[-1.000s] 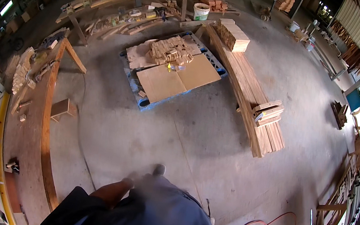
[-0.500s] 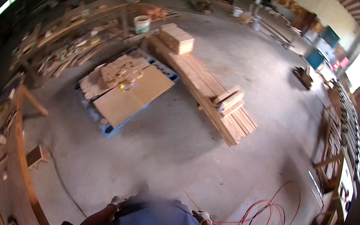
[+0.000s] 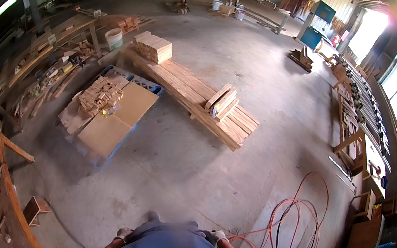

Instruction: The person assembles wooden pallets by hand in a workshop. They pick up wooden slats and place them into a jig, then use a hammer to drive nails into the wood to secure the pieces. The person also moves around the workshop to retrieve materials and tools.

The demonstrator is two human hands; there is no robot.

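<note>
Both arms hang at my sides, and the hands wear pale gloves. My left hand [image 3: 124,234] is beside my left hip, against the dark blue clothing. My right hand [image 3: 215,236] is by the other hip, close to the same clothing. No object shows in either one, and the fingers are too small and partly hidden to read. Ahead on the floor lies a long stack of wooden planks [image 3: 184,84], with short boards [image 3: 222,101] across its near end. Left of it, a blue pallet [image 3: 156,88] bears cardboard [image 3: 106,133] and a heap of small wood blocks [image 3: 100,95].
Red and black hoses [image 3: 274,219] lie coiled on the floor at right. A workbench [image 3: 370,162] and a roller conveyor [image 3: 364,111] line the right wall. A curved wooden piece [image 3: 15,199] and a small wooden stool [image 3: 34,210] are at left. A white bucket [image 3: 114,38] stands beyond the pallet.
My view has turned to the right, so the pallet, planks and bucket sit farther left in it. Both hands stay down by my hips.
</note>
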